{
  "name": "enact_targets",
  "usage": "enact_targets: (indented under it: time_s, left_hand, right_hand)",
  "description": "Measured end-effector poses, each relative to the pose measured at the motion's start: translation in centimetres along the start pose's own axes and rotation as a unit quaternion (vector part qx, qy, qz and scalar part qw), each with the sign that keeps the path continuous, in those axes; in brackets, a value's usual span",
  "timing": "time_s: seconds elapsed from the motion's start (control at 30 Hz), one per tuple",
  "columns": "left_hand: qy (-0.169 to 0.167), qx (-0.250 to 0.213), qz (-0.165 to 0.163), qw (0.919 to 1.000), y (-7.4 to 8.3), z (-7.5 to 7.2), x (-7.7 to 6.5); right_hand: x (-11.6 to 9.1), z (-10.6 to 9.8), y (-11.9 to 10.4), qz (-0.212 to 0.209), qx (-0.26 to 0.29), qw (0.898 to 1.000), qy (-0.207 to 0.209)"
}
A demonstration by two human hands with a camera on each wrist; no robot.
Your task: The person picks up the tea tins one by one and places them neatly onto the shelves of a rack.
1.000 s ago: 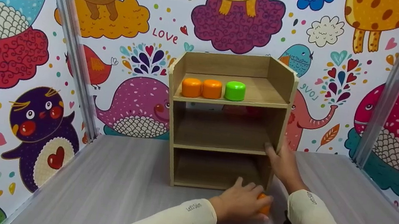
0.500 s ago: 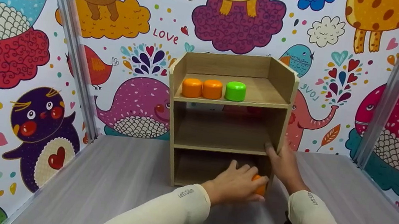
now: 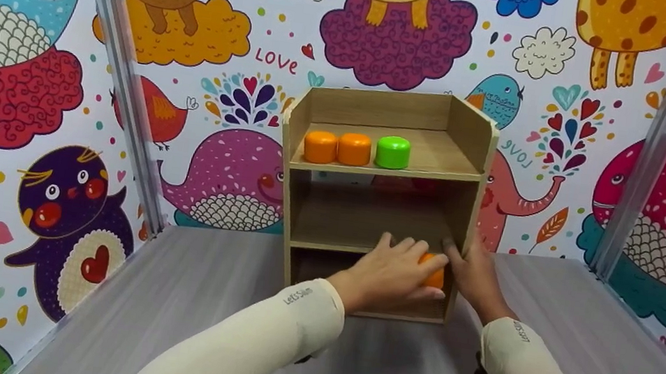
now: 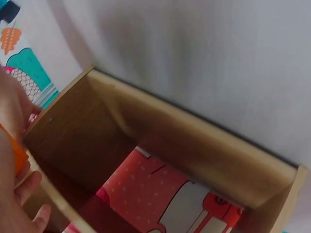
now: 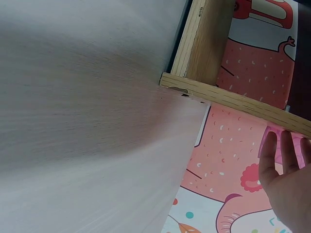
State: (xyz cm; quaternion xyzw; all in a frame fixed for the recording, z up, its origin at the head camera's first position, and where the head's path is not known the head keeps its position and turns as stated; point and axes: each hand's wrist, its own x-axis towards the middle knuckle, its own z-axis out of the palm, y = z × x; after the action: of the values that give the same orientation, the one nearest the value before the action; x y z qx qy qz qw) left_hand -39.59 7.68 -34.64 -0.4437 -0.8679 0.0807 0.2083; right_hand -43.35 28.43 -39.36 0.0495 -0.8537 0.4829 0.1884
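My left hand (image 3: 382, 274) holds an orange rounded cylinder (image 3: 434, 271) in front of the small wooden shelf unit (image 3: 372, 253), close to its right side and near the middle board's height. In the left wrist view, the fingers and a piece of the orange cylinder (image 4: 18, 154) show at the left edge. My right hand (image 3: 478, 280) grips the unit's right side panel, thumb at the front edge and fingers along the outer face. The right wrist view shows those fingers (image 5: 289, 155) against the panel. Two orange cylinders (image 3: 337, 147) and a green one (image 3: 393, 152) stand on the top shelf.
The shelf unit stands on a grey wood-grain table (image 3: 202, 298). Behind it rises a wall (image 3: 217, 88) printed with cartoon animals. Metal posts (image 3: 122, 75) mark the corners at left and right.
My left hand has lifted the orange cylinder from near the table, up and slightly left, to about the middle board's height. My right hand stays on the side panel.
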Motion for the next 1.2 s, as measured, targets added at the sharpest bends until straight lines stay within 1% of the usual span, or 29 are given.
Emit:
enact_targets:
  time_s: [0.17, 0.27, 0.37, 0.53, 0.73, 0.9, 1.2]
  left_hand:
    - [0.03, 0.004, 0.005, 0.9995, -0.7, -1.4, 0.2]
    - [0.04, 0.014, 0.007, 0.9991, -0.9, -1.9, 0.4]
    - [0.049, 0.025, 0.009, 0.9985, -1.1, -2.5, 0.5]
    - [0.064, 0.051, 0.009, 0.9966, -1.5, -3.6, 0.9]
    - [0.075, 0.085, 0.013, 0.9935, -2.3, -5.8, 1.6]
    - [0.077, 0.097, 0.007, 0.9923, -3.0, -7.7, 2.2]
    - [0.075, 0.099, -0.008, 0.9923, -4.0, -9.7, 2.8]
  right_hand:
    - [0.0, -0.2, -0.2, 0.011, -0.016, 1.0, -0.004]
    - [-0.1, -0.3, -0.3, 0.018, -0.017, 1.0, -0.007]
    - [-0.2, -0.4, -0.3, 0.017, -0.019, 1.0, -0.008]
    - [-0.2, -0.2, -0.2, 0.004, -0.029, 1.0, 0.0]
    - [0.0, -0.3, -0.1, -0.005, -0.035, 0.999, -0.001]
    - [0.0, -0.3, -0.1, -0.016, -0.028, 0.999, -0.001]
    - [0.1, -0.1, 0.0, -0.009, -0.018, 1.0, -0.005]
